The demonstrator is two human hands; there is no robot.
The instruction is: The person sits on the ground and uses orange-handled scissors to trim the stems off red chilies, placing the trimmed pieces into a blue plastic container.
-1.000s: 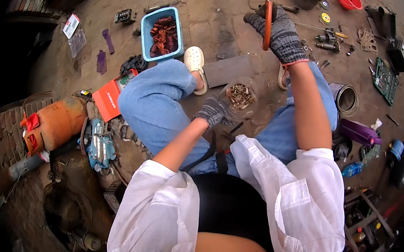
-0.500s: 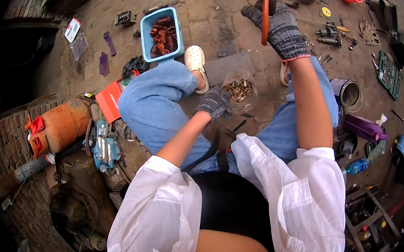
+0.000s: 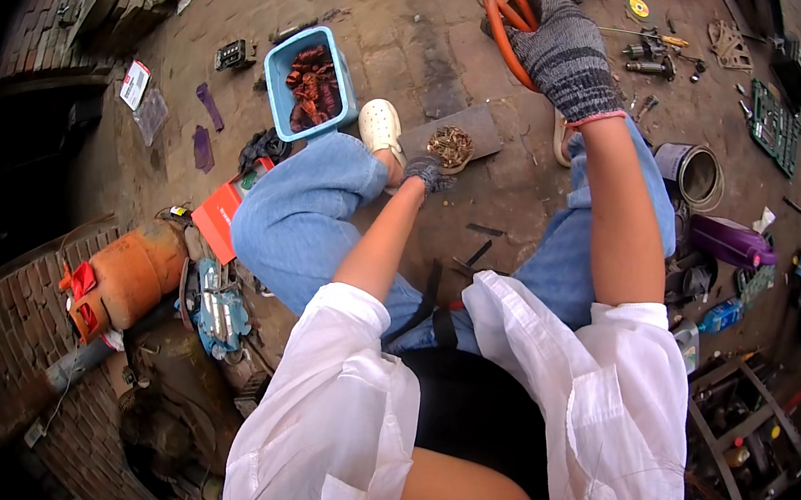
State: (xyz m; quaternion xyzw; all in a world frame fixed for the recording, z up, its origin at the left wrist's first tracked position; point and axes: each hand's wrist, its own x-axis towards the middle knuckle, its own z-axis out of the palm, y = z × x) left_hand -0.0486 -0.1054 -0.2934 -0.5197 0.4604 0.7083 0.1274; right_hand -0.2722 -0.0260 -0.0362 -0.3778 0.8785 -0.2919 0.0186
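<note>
My right hand point(image 3: 571, 63), in a grey knitted glove, is closed round the orange handles of a pair of pliers or cutters point(image 3: 512, 46). Its metal head points away from me at the top of the view. My left hand point(image 3: 429, 171), gloved alike, grips the near side of a small round tub point(image 3: 451, 147) filled with brownish bits. The tub is over a flat grey slab point(image 3: 487, 132) on the ground; whether it touches the slab I cannot tell. Beyond my left shoe a light-blue basin point(image 3: 349, 104) holds reddish-brown coiled pieces.
To the left lie an orange gas cylinder point(image 3: 133, 274) and a red-orange box point(image 3: 214, 218). On the right are an open tin can point(image 3: 699, 177), a purple jug point(image 3: 729, 242), a green tool case point(image 3: 773, 129) and a metal frame point(image 3: 745, 438). Scattered metal parts point(image 3: 651, 68) lie beyond my right hand.
My left hand has moved the tub away from me, over the grey slab. The pliers have turned in my right hand, so both handles show, spread apart.
</note>
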